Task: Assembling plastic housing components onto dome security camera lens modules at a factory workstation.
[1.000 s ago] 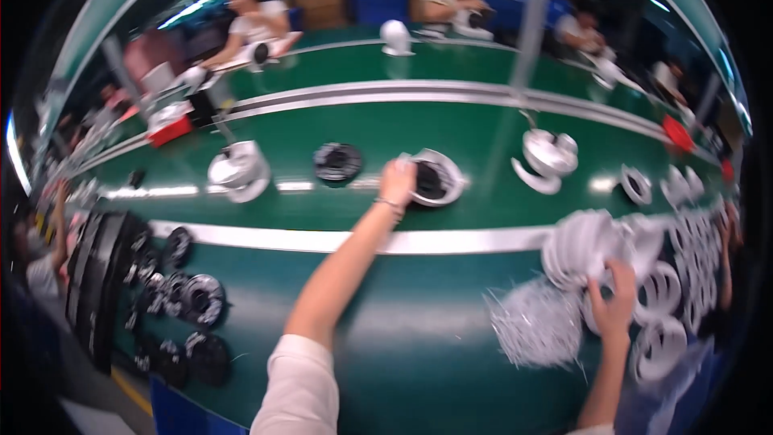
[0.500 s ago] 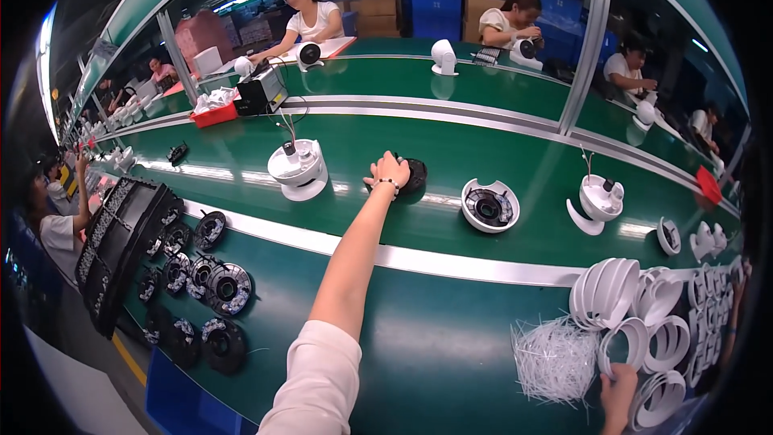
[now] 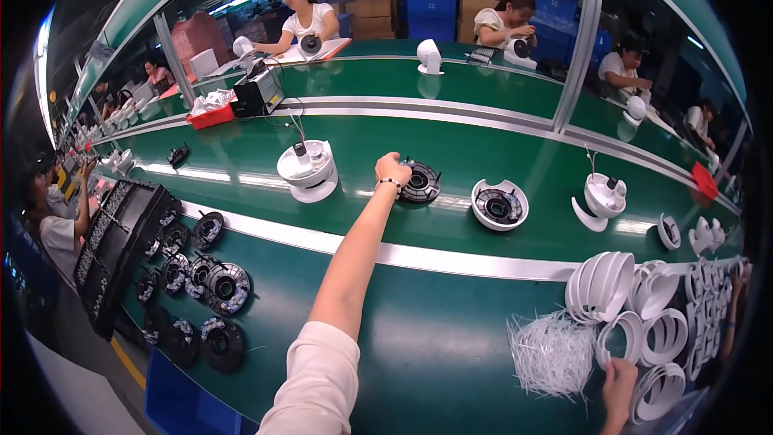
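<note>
The black disc lies flat on the green surface, between a wired white housing and a white bowl — ribbed face up, round, so no axis runs longer. The left grip hides its left edge, fingers bent; whether they pinch it I cannot tell. The right grip meets the lower edge of a tilted white ring — fingertips partly hidden, closure unclear, forearm cut off below.
</note>
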`<control>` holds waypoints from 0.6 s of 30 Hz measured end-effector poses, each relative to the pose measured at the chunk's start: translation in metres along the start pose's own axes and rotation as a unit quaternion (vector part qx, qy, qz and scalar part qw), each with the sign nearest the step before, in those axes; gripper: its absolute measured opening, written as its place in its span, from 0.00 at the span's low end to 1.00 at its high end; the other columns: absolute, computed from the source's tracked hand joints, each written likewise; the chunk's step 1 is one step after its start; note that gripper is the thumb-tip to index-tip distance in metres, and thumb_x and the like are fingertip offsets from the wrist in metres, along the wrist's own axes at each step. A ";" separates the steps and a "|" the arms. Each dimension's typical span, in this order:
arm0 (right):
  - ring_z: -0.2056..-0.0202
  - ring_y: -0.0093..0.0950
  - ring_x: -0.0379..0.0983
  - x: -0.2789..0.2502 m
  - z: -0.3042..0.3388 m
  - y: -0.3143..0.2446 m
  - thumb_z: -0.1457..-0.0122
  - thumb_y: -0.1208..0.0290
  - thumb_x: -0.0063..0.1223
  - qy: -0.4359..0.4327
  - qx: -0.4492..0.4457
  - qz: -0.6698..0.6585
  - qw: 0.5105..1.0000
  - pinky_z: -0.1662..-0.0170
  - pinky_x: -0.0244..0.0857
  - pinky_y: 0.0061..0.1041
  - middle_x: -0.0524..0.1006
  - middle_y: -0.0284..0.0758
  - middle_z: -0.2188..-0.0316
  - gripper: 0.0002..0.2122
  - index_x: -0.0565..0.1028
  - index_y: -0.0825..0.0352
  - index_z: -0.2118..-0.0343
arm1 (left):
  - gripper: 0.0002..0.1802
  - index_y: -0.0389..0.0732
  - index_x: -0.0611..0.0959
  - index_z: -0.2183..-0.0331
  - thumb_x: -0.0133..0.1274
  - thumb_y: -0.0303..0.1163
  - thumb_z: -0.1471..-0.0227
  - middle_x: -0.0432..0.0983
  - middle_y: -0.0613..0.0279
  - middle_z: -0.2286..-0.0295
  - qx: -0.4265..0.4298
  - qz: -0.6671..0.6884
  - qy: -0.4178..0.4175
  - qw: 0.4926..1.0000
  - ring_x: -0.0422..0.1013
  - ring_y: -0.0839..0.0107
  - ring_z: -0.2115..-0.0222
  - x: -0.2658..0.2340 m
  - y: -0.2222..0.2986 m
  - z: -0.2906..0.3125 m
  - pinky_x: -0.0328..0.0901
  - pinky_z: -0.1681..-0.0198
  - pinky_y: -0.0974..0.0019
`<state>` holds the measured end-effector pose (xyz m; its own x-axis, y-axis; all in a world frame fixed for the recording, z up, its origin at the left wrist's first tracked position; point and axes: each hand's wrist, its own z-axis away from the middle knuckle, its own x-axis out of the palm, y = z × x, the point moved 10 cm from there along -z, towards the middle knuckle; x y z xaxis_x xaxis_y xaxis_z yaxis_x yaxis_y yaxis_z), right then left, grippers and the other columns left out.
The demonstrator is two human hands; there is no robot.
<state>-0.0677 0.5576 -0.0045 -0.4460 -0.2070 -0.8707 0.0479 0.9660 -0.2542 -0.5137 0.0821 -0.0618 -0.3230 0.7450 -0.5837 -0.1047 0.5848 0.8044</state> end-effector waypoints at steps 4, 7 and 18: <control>0.76 0.44 0.66 -0.009 -0.002 0.004 0.55 0.78 0.47 0.027 0.040 -0.002 0.999 0.73 0.57 0.34 0.70 0.47 0.80 0.05 0.71 0.74 0.77 | 0.21 0.38 0.77 0.65 0.51 0.28 0.69 0.71 0.46 0.68 0.087 0.052 0.113 0.988 0.65 0.54 0.63 -0.023 0.012 0.012 0.59 0.55 0.62; 0.76 0.42 0.66 -0.022 0.004 0.005 0.53 0.78 0.46 0.057 0.054 0.052 0.996 0.73 0.57 0.33 0.70 0.46 0.79 0.05 0.71 0.74 0.76 | 0.24 0.37 0.76 0.64 0.56 0.32 0.69 0.72 0.50 0.66 0.100 0.102 0.096 0.985 0.69 0.59 0.63 -0.031 0.025 0.029 0.62 0.57 0.64; 0.81 0.30 0.68 -0.035 0.009 -0.214 0.57 0.76 0.53 0.087 -0.290 -0.101 0.948 0.80 0.60 0.26 0.74 0.35 0.77 0.04 0.71 0.67 0.75 | 0.26 0.33 0.65 0.54 0.48 0.17 0.58 0.65 0.57 0.61 0.184 0.406 -0.158 0.881 0.65 0.74 0.62 -0.059 0.076 0.162 0.63 0.61 0.75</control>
<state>-0.0540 0.3565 0.0761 -0.5373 -0.4160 -0.7336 -0.5302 0.8431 -0.0898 -0.3505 0.1343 0.0165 0.1336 0.9838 0.1199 0.3708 -0.1618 0.9145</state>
